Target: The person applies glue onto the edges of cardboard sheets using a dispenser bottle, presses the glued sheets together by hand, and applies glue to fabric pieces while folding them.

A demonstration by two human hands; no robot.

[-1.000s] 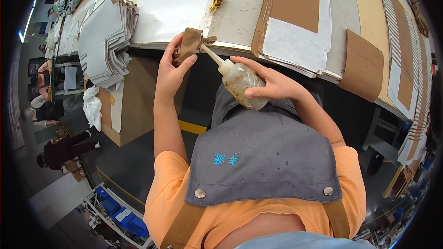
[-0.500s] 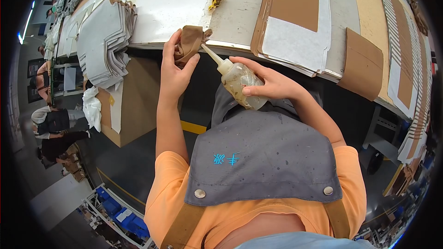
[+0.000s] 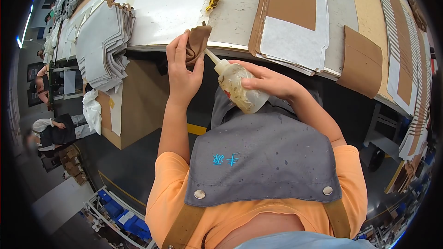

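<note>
A folded piece of brown leather or cloth [image 3: 199, 41] is held in my left hand [image 3: 183, 67], with the fingers behind it and the thumb at its lower right. My right hand [image 3: 272, 82] is wrapped round a squeeze bottle [image 3: 240, 87], translucent and smeared with brownish residue. The bottle tilts up and left, and its long pale nozzle reaches the right side of the brown piece. Whether anything comes out of the tip cannot be seen. Both hands are just in front of the table edge, above my grey apron [image 3: 263, 157].
Stacked grey sheets [image 3: 104, 46] overhang the table's left part, above a cardboard box [image 3: 143, 106]. On the table [image 3: 170, 4] lie a small yellow item [image 3: 212, 1], white sheets with brown panels [image 3: 293, 37] and a brown panel [image 3: 362, 62] over the edge. People [image 3: 57, 129] are at the far left.
My left hand has shifted slightly right and turned the brown piece, which stands more upright. The bottle has tipped a little more upright and its nozzle is partly behind the piece's edge.
</note>
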